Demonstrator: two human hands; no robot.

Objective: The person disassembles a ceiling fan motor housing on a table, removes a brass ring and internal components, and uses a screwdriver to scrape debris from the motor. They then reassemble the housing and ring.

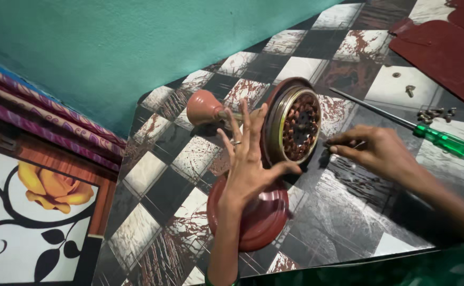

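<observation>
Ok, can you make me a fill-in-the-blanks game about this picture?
1. The screwdriver lying on the floor has a ____ handle.
2. The left hand has its fingers spread against the round ____ motor housing.
3. The wall behind the floor is painted ____.
4. The loose screws lie beside the ____.

Missing words: green; maroon; teal; screwdriver

Two hands: left (pixel 248 164), right (pixel 372 151). One reddish-brown fan motor housing (pixel 290 124) with exposed copper windings. One reddish-brown domed cover (pixel 258 217). One bell-shaped cap (pixel 204 107). One green-handled screwdriver (pixel 444 140). One dark red flat panel (pixel 444 50). One small cluster of loose screws (pixel 434 114), count unclear. One single screw (pixel 410 90) lying apart.
</observation>
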